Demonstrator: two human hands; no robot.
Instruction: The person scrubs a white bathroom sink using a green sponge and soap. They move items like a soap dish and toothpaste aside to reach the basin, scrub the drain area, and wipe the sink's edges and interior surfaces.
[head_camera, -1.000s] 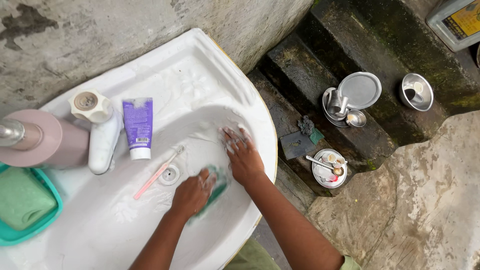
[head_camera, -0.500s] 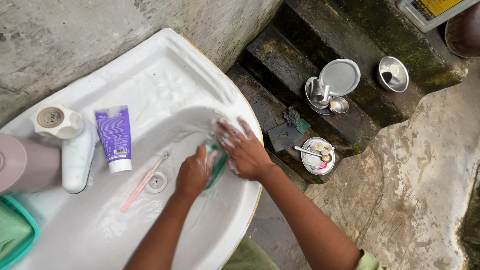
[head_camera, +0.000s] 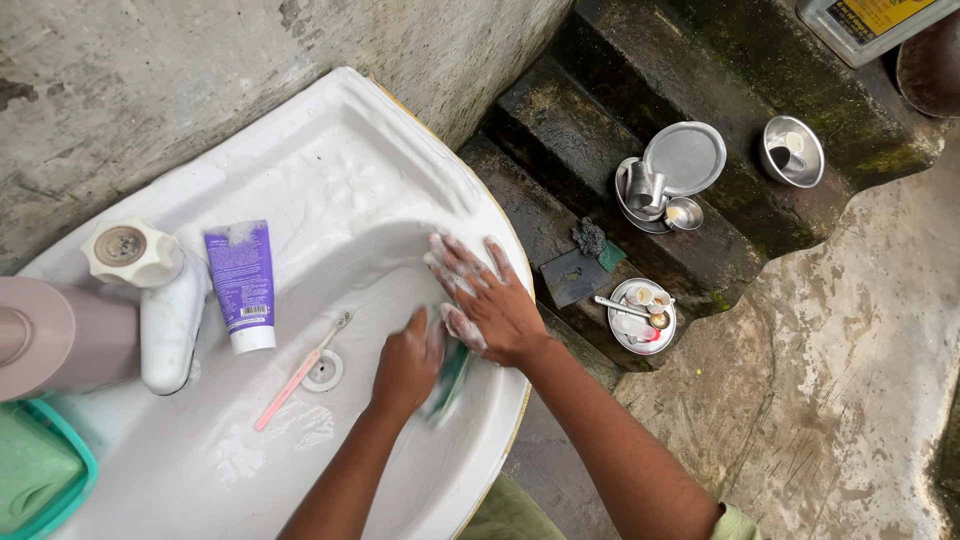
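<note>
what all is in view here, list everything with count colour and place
sink: 1, white, soapy, against the wall
tap: 1, white, sink's left rim
tube: 1, purple with white cap, beside the tap
toothbrush: 1, pink, in the basin by the drain
scrub pad: 1, green, on the basin wall
basket: 1, teal, bottom left corner
steel dishes: several, silver, on the mossy steps
steel bowl: 1, silver, upper step
small plate: 1, silver, holding a spoon, lower step
left hand: on the scrub pad
right hand: flat on the basin wall, foamy
</note>
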